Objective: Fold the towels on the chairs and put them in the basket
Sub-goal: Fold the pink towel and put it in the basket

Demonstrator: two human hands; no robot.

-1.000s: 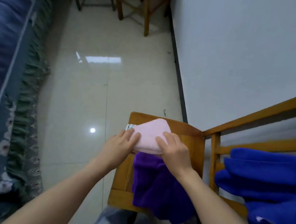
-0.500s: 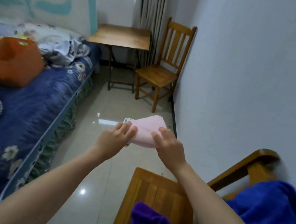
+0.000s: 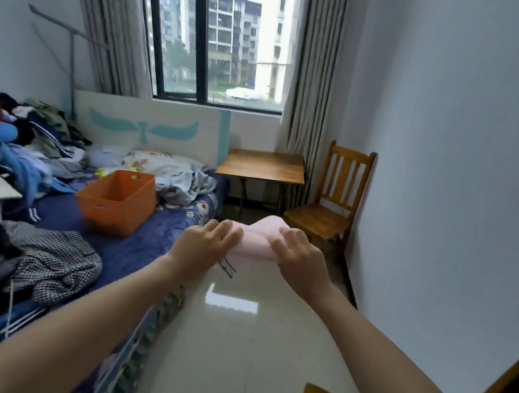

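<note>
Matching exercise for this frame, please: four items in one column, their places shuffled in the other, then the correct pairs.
Column one:
1. pink towel
2. orange basket
3. far wooden chair
4. small wooden table

Column two:
A. on the bed
B. against the right-hand wall
C. standing between bed and chair
D. held by the left hand and right hand

Pairs: 1-D, 2-A, 3-B, 4-C

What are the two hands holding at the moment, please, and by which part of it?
A folded pink towel: the left hand grips its left end, the right hand its right end.
</note>
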